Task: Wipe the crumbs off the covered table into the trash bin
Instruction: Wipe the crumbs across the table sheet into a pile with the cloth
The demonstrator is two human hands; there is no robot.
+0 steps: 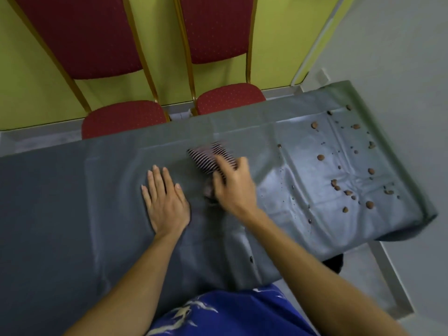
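Grey plastic sheeting covers the tabletop [72, 202]; its left part looks clear, while brown crumbs [349, 170] lie scattered over the right end, so most wiping seemingly remains. No trash bin is identifiable. The left hand [164, 202] lies flat, fingers spread, on the cover. The blurred right hand [232, 185] clasps a striped cloth [209, 158].
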